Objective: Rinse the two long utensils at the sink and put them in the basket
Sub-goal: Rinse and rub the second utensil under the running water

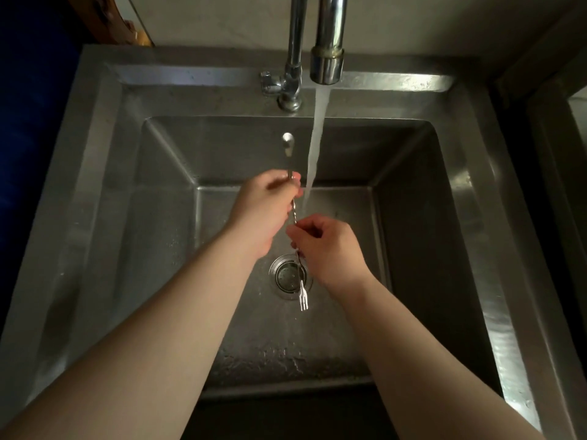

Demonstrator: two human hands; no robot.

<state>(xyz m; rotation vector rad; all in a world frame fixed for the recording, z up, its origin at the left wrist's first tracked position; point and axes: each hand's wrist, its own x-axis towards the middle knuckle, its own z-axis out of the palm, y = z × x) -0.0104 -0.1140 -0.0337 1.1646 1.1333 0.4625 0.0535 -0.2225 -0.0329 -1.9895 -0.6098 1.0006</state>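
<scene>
Over the steel sink both hands hold long thin metal utensils in line. A spoon bowl sticks up beyond my left hand, which is closed on the shaft. A twisted shaft runs between the hands. My right hand pinches the lower shaft, and small fork tines hang below it above the drain. Whether this is one piece or two held together cannot be told. Water runs from the tap just right of my left fingers, beside the shaft. No basket is in view.
The tap spout and its base with lever stand at the back rim. A round drain strainer sits in the wet basin floor. A dark blue surface lies left of the sink, and a second steel edge lies to the right.
</scene>
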